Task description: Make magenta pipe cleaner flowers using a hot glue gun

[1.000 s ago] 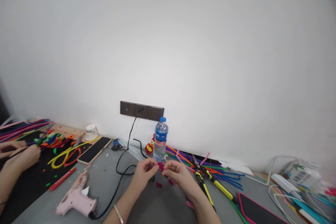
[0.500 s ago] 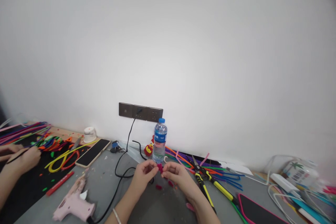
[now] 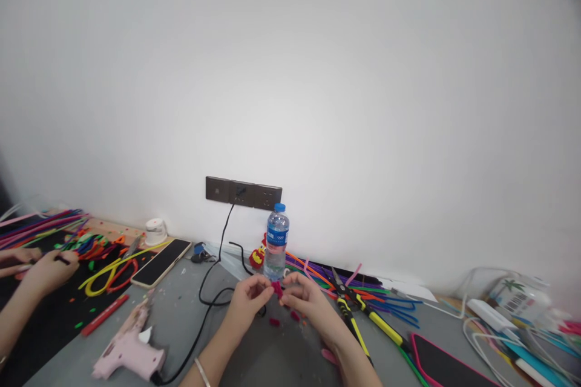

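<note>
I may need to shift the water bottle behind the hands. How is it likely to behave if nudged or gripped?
The bottle stands tall on a narrow base, so a push near its blue cap would probably tip it. Its rounded body suggests it could roll once down. The clear wall looks like thin plastic, so it might dent under a firm squeeze.

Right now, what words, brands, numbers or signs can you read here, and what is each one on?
No word, brand or number is readable.
Bottle: white print and a linked-rings sign on the blue label, too small to read.
Plastic packet: a palm-tree picture and a barcode; any digits are too small.
White round object: faint marks, too blurred.
</note>
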The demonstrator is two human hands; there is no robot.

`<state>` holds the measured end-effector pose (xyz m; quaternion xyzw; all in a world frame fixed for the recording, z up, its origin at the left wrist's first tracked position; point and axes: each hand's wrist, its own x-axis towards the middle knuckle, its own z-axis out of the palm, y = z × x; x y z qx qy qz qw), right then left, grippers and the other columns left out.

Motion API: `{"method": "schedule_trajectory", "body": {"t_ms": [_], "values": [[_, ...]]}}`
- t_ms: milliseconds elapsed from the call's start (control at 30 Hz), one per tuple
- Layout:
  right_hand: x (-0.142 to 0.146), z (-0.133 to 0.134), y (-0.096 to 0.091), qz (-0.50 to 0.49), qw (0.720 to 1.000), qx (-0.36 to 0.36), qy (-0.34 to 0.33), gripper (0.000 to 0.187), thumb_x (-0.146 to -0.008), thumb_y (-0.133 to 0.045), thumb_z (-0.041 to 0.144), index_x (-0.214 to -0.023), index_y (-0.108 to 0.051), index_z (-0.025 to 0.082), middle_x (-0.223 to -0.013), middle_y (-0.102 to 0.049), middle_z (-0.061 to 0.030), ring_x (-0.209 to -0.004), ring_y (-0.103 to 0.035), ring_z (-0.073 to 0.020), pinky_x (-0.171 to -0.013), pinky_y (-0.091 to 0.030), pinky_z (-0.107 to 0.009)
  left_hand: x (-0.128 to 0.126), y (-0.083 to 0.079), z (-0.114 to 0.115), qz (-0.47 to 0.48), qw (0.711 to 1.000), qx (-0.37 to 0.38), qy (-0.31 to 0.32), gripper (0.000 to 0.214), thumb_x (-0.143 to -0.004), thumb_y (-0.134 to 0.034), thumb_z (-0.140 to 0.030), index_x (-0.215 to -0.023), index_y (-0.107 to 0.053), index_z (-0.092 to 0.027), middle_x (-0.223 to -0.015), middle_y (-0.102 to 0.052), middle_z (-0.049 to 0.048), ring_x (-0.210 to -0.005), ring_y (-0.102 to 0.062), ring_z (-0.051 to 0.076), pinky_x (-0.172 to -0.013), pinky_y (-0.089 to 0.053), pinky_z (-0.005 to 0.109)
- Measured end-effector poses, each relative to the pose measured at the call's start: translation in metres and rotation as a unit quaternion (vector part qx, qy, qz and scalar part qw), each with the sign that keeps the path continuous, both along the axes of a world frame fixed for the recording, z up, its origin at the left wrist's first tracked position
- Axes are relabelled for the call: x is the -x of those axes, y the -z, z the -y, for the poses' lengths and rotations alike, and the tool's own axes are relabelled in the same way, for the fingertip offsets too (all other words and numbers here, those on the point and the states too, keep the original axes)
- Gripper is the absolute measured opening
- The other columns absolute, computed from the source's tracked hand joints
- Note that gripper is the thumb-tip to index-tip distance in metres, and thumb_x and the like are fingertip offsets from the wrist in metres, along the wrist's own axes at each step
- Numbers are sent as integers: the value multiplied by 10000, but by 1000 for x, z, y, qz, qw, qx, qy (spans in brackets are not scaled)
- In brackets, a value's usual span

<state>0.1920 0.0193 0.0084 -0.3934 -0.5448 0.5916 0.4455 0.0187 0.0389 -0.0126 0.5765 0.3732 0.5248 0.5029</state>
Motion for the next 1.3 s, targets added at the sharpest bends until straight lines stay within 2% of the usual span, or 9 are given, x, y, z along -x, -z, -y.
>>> {"method": "schedule_trajectory", "body": {"t_ms": [100,233,367,467,567,700,1067,1167,1300], "values": [[-7,0,0,18,1000,-9,8,375,-699,-737,393,-940,-521,202,-722,-691,-7,-589,-568,-139,-512,-337,-216,2,1,-1,3,1000,-5,-12,300,-672,-708,-437,-645,-625,-150,-594,-548,-14,-581,-469,130,-561,-368,225],[-18,-7,8,77,994,-38,66,256,-722,-687,399,-824,-570,196,-645,-641,11,-552,-537,-138,-530,-378,-243,4,6,-4,-6,999,-15,-33,295,-695,-692,-435,-660,-632,-149,-586,-550,-14,-570,-475,131,-559,-370,225],[-24,-14,26,207,965,-84,139,114,-679,-664,282,-654,-599,192,-534,-563,25,-513,-504,-146,-516,-371,-256,5,6,-3,-38,998,-42,-31,231,-721,-670,-374,-667,-632,-153,-604,-532,-14,-541,-452,122,-523,-345,219],[-26,-14,36,290,943,-79,140,37,-627,-644,172,-604,-624,193,-523,-575,22,-502,-507,-148,-502,-350,-249,6,-1,3,-111,989,-95,-17,118,-745,-627,-248,-664,-635,-162,-615,-513,-17,-525,-431,113,-495,-317,212],[-27,-13,41,325,935,-64,125,84,-564,-659,110,-568,-644,193,-508,-599,17,-504,-522,-154,-510,-337,-249,6,-9,12,-210,961,-174,39,87,-720,-600,-115,-668,-641,-172,-685,-569,4,-598,-492,126,-554,-354,215],[-31,-13,44,330,933,-63,127,105,-549,-668,104,-513,-640,198,-484,-602,13,-506,-527,-157,-519,-327,-251,4,-12,20,-288,926,-220,104,157,-697,-576,-44,-716,-644,-184,-765,-619,21,-757,-562,158,-679,-397,229],[-28,-14,41,271,951,-65,135,70,-628,-581,177,-562,-600,187,-527,-586,10,-459,-530,-151,-486,-369,-259,-9,-5,29,-439,824,-327,146,165,-722,-596,-48,-669,-616,-203,-750,-612,4,-753,-522,166,-627,-357,248],[-30,-17,38,246,956,-68,146,82,-640,-607,241,-583,-581,189,-515,-558,19,-453,-509,-147,-478,-366,-260,-4,-5,27,-424,832,-311,177,125,-759,-648,-120,-677,-655,-213,-747,-632,-5,-762,-535,162,-619,-351,244],[-32,-21,34,205,964,-80,147,145,-648,-633,317,-646,-584,181,-548,-581,9,-533,-532,-153,-538,-393,-262,11,-9,20,-363,890,-233,146,111,-786,-677,-267,-703,-678,-192,-778,-641,6,-768,-570,152,-683,-378,235]]}}
